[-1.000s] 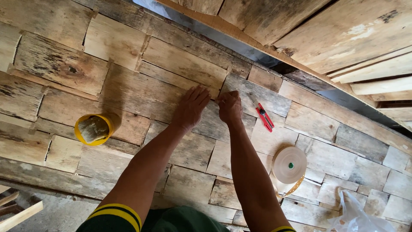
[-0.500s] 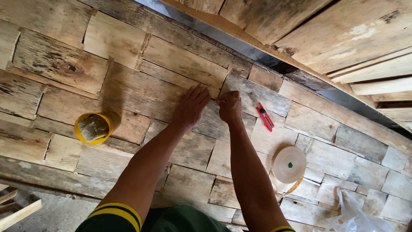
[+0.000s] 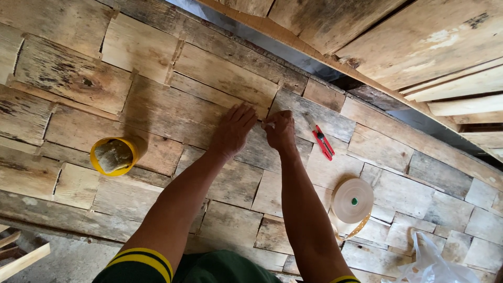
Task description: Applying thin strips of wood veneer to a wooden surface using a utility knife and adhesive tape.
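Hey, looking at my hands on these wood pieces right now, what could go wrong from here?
The red utility knife lies close to your right hand; a sideways reach might brush it. Your left hand presses flat on rough, weathered wood pieces, so splinters are possible if it slides. The roll of tape sits by your right forearm, with a loose tail hanging off it; drawing the arm back could snag or knock it.

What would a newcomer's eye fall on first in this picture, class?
Two bare hands, the left hand flat and the right hand beside it, press on a patchwork of wooden sheets at the centre. A yellow tub sits to the left. A red cutter and a pale tape roll lie to the right.
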